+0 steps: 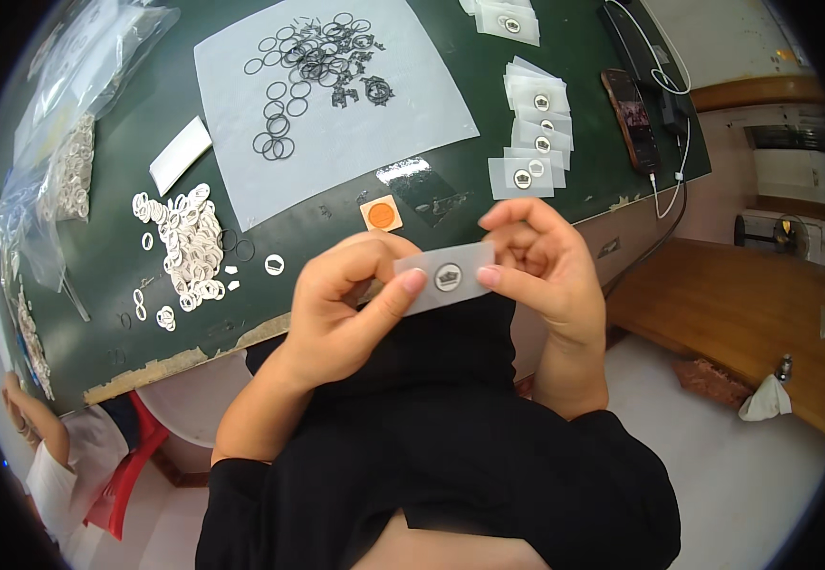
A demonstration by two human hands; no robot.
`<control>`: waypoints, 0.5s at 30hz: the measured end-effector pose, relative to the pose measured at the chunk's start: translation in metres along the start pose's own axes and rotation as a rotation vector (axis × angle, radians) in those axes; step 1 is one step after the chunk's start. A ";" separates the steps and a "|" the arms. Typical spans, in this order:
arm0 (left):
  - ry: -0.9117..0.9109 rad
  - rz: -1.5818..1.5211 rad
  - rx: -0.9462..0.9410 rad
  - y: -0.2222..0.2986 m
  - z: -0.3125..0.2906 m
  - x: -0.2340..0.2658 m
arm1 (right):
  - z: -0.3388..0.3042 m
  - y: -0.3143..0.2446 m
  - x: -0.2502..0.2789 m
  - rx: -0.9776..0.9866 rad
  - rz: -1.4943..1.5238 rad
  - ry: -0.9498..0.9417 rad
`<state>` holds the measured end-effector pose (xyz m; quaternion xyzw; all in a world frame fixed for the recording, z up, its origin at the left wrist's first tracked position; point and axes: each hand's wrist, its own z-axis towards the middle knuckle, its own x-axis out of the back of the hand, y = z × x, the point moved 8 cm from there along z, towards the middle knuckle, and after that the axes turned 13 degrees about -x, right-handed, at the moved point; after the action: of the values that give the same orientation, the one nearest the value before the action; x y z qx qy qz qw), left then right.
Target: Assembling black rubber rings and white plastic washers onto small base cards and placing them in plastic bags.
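Observation:
Between my two hands, just off the table's near edge, is a small translucent slip (472,256) with a round white-and-black badge (448,276) on it. My left hand (351,294) pinches the slip's left end between thumb and fingers. At its right end, my right hand (541,266) grips the slip with the thumb in front; the other fingers curl above. Beyond my hands, a square wooden block with an orange disc (380,215) lies on the green table. Left of my left hand sits a single round badge (275,265).
White rings and pieces (192,242) are heaped at left, beside a white card stack (181,155). Black rings (313,62) lie on a grey sheet (251,171). Badge slips (541,123) overlap near a phone (629,119) with a cable. Plastic bags (80,85) and another person's arm (37,418) are far left.

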<state>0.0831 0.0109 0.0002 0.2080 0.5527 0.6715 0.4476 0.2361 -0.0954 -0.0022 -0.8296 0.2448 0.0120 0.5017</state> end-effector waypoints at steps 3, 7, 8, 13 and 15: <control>-0.031 -0.046 0.016 -0.005 0.006 -0.012 | -0.006 0.003 0.016 -0.057 -0.010 0.055; -0.019 -0.082 0.031 -0.009 0.009 -0.014 | -0.003 -0.008 0.022 -0.019 0.036 0.036; -0.016 -0.092 0.039 -0.009 0.009 -0.016 | -0.002 -0.011 0.013 0.008 -0.014 0.045; -0.040 -0.064 0.047 -0.011 0.007 -0.017 | -0.003 -0.003 0.011 -0.007 0.001 0.039; -0.082 0.155 0.017 -0.010 0.009 -0.021 | -0.004 -0.005 0.026 -0.003 -0.033 0.044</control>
<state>0.1042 -0.0016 -0.0022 0.2813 0.5217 0.6903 0.4149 0.2605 -0.1070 -0.0036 -0.8344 0.2420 -0.0144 0.4950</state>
